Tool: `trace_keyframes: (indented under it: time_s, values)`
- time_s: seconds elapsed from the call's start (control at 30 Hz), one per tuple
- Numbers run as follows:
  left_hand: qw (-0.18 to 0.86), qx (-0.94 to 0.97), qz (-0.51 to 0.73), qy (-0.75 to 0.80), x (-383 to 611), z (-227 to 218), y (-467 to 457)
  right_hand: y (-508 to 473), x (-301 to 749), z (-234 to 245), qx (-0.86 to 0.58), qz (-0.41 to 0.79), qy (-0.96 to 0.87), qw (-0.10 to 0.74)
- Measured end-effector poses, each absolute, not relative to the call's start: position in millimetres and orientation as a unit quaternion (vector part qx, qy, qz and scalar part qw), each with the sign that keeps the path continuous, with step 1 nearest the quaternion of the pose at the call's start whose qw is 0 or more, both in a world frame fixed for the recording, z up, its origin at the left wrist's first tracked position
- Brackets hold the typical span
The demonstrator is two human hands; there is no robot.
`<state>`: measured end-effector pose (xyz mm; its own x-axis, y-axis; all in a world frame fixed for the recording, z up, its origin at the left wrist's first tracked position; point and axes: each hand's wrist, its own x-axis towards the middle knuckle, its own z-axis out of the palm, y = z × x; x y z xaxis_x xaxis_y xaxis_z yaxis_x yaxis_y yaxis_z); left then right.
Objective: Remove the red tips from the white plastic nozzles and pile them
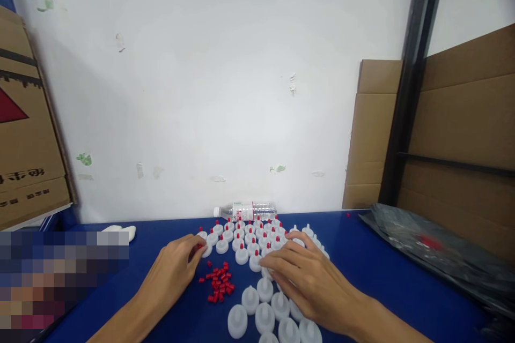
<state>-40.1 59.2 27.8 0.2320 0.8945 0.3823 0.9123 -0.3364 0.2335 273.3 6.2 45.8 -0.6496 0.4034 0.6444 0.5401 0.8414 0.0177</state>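
Observation:
My left hand is closed in a pinch on a small red cap beside a white nozzle lid at the left edge of the group. My right hand reaches over the lids, its fingertips curled at a white nozzle lid that they partly hide. Right by those fingertips stands a red-tipped lid. Loose red caps lie in a pile between my hands. Bare white lids stand nozzle up in front; many red-tipped lids stand farther back.
A clear plastic bottle lies on its side against the wall, behind the lids on the blue table. Grey plastic sheeting lies at right. Cardboard stands at left, more cardboard at right. White objects lie at left.

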Motion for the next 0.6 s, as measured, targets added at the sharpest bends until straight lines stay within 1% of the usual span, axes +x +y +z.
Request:
trace_keyframes:
  time_s: [0.13, 0.2, 0.27, 0.37, 0.5, 0.6]
  values:
    - [0.020, -0.842, -0.369, -0.394, -11.6, 32.7, 25.0, -4.9, 266.8, 48.6, -0.258, -0.139, -0.898, 0.329]
    - [0.033, -0.866, -0.389, -0.313, 0.5, 32.2, 9.5, -8.5, 261.9, 46.0, -0.246, -0.155, -0.895, 0.337]
    - [0.070, -0.880, -0.397, -0.253, 7.9, 30.4, 0.1, -9.5, 256.4, 41.0, -0.225, -0.170, -0.887, 0.366]
    - [0.095, -0.889, -0.379, -0.239, 12.1, 28.0, -1.9, -8.9, 249.7, 34.1, -0.216, -0.179, -0.871, 0.404]
    - [0.112, -0.892, -0.335, -0.282, 15.7, 31.1, 1.8, -9.6, 247.3, 34.6, -0.231, -0.160, -0.873, 0.398]
    - [0.085, -0.901, -0.291, -0.309, 17.0, 33.5, 0.5, -10.5, 248.4, 38.0, -0.229, -0.166, -0.877, 0.389]
